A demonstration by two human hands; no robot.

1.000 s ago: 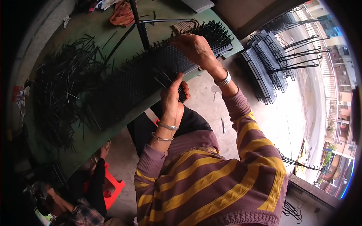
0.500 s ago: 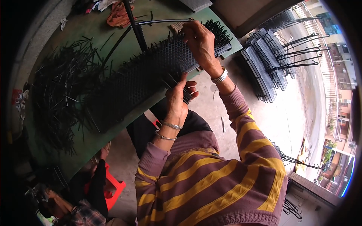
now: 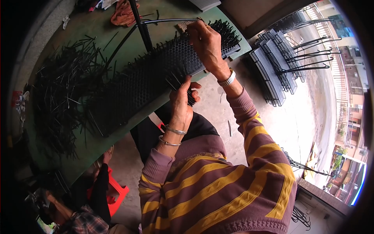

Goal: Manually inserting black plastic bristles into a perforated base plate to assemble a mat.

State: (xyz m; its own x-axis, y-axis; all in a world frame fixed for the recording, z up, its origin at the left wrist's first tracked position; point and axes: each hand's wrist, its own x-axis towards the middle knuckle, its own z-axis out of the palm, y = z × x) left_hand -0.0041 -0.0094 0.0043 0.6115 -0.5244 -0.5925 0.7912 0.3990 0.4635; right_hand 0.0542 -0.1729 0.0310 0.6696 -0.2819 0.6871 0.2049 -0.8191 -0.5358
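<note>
A bunch of thin black rods (image 3: pixel 176 79) is gripped in my left hand (image 3: pixel 182 99), its ends fanning out past the thumb over the near edge of a long dark board full of holes (image 3: pixel 150 80). Above the board's right part, my right hand (image 3: pixel 205 43) is closed with its fingertips turned down toward the holes. Whatever those fingertips pinch is hidden behind the knuckles. Black rods (image 3: pixel 226 33) stand densely upright at the board's right end, and more line its far edge. At its left lies a large tangled heap of loose black rods (image 3: pixel 68 93).
The board rests on a green table (image 3: pixel 95 150). A black metal frame (image 3: pixel 144 35) rises behind it, near an orange cloth (image 3: pixel 124 13). Black mesh racks (image 3: pixel 272 64) with long hooks stand on the floor at right. Another person (image 3: pixel 87 218) sits lower left by a red stool (image 3: pixel 117 191).
My right hand has shifted very slightly left and up. The left hand, still around the rods, has moved a little left; the rod ends show more clearly.
</note>
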